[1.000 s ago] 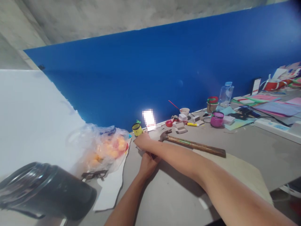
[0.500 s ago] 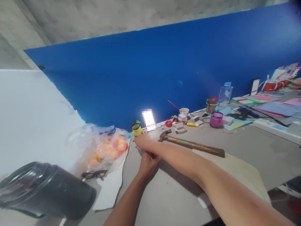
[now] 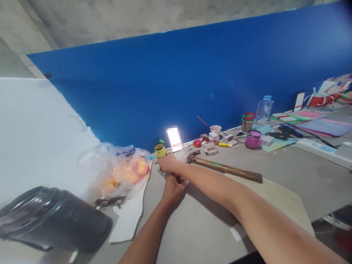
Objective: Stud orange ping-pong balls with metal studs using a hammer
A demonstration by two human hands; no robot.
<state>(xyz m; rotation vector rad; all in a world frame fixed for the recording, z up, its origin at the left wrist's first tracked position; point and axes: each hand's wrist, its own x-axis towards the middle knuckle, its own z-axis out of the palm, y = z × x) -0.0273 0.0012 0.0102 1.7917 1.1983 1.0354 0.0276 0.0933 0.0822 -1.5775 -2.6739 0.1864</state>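
Note:
My left hand (image 3: 172, 189) rests low over the table with its fingers wrapped round a small, shiny dark brown object (image 3: 180, 179), whose kind I cannot make out. Reaching across above it, my right hand (image 3: 167, 163) is closed, fingers mostly hidden. A thin dark tip sticks out at its left side, and something pale lies under it. Just behind the right hand stands a yellow cup (image 3: 160, 150) with a dark rim and a green piece on top. Beyond the right forearm lies a claw hammer (image 3: 225, 168) with a wooden handle.
At left are a plastic bag of orange fruit (image 3: 129, 170), glasses (image 3: 110, 201) and a large dark flask (image 3: 60, 220). Small boxes (image 3: 211, 149), a paper cup (image 3: 216, 129), a purple cup (image 3: 253, 139), a clear bottle (image 3: 264, 110) and a power strip (image 3: 324, 150) line the back and right.
My right hand and forearm have shifted slightly, and more of the brown object in my left hand shows. The left hand stays in nearly the same place.

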